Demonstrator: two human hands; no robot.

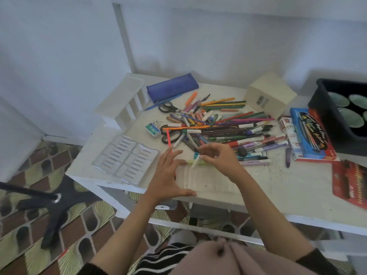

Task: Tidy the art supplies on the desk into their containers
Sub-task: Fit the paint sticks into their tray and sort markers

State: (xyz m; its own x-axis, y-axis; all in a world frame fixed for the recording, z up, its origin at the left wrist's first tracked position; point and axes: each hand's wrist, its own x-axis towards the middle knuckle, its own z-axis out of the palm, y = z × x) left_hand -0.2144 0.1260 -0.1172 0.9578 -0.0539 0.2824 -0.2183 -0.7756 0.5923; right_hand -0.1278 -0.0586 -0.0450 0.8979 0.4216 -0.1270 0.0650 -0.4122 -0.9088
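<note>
Sorting step rn: right hand (218, 157) pinches a white pen (194, 163) over the clear tray (214, 184) at the worktop's front edge. Left hand (168, 175) lies flat, fingers spread, prob steadying it. Pen pile (228, 132) sits mid-worktop. Next imo: lay the pen straight in a groove.

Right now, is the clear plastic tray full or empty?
Empty: the clear plastic tray shows only bare moulded slots; the pens lie heaped on the desk beside it.
</note>
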